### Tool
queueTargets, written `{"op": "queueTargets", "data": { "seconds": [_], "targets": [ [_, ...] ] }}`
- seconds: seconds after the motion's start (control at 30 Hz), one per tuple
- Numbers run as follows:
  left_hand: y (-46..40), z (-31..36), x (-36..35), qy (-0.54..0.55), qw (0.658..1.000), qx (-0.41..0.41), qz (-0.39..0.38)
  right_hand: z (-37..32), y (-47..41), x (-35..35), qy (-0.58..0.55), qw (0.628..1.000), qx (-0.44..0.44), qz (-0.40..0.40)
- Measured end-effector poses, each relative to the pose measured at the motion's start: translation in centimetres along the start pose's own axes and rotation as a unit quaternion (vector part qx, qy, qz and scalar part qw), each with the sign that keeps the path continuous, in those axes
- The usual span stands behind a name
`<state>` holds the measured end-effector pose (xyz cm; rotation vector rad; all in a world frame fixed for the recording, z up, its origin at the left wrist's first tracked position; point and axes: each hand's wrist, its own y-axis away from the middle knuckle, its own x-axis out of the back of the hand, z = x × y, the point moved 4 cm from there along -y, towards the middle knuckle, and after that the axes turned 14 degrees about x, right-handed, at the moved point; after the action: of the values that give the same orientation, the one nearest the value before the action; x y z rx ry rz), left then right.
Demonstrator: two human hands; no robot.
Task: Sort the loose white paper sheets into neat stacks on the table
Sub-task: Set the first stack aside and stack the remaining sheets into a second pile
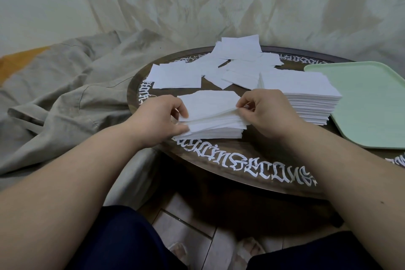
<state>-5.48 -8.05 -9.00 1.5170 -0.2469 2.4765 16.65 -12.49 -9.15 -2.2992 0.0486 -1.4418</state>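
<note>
A small stack of white paper sheets (211, 114) lies near the front edge of the round dark table (252, 173). My left hand (160, 116) grips the stack's left edge, thumb on top. My right hand (266, 112) pinches the upper sheets at the right edge, lifting them a little. A taller neat stack (306, 94) stands just right of it. Loose sheets (236, 66) lie scattered across the back of the table, and a flat bunch (175, 75) rests at the back left.
A pale green tray (368, 103) sits on the table's right side, touching the tall stack. Crumpled grey cloth (65, 85) lies to the left of the table and a sheet hangs behind. My knees and feet are below the table edge.
</note>
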Motion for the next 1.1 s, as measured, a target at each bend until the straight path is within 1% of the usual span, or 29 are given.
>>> {"op": "queueTargets", "data": {
  "seconds": [0.1, 0.27, 0.57, 0.67, 0.77, 0.87, 0.97, 1.03, 1.1],
  "targets": [
    [0.0, 0.1, 0.0, -0.011, 1.0, -0.002, 0.004, 0.0, 0.0, 0.0, -0.003, 1.0, -0.004, 0.0],
    [-0.1, -0.1, 0.1, 0.0, 1.0, 0.003, 0.019, -0.1, 0.1, 0.2, -0.001, 1.0, -0.002, -0.007],
    [-0.3, 0.1, 0.1, -0.016, 0.997, -0.008, 0.071, -0.3, 0.2, 0.2, 0.005, 1.0, 0.007, -0.027],
    [-0.4, 0.4, 0.2, 0.007, 0.996, -0.008, 0.086, -0.3, 0.2, 0.1, -0.005, 0.999, 0.007, -0.035],
    [-0.5, 0.2, 0.2, 0.046, 0.993, -0.002, 0.107, 0.0, 0.1, 0.1, 0.009, 0.999, 0.014, -0.03],
    [-0.7, -0.4, 0.2, 0.07, 0.991, 0.01, 0.117, 0.1, 0.1, 0.1, 0.011, 1.0, 0.02, -0.008],
    [-1.0, -0.7, 0.2, 0.099, 0.988, 0.015, 0.122, -0.1, -0.1, 0.3, 0.009, 0.999, 0.021, 0.035],
    [-1.2, -0.6, 0.6, 0.14, 0.981, 0.011, 0.134, -0.4, -0.4, 0.7, 0.004, 0.996, 0.027, 0.083],
    [-1.4, -0.6, 1.3, 0.187, 0.971, 0.007, 0.148, -1.1, -0.8, 1.3, 0.001, 0.986, 0.061, 0.152]
  ]
}}
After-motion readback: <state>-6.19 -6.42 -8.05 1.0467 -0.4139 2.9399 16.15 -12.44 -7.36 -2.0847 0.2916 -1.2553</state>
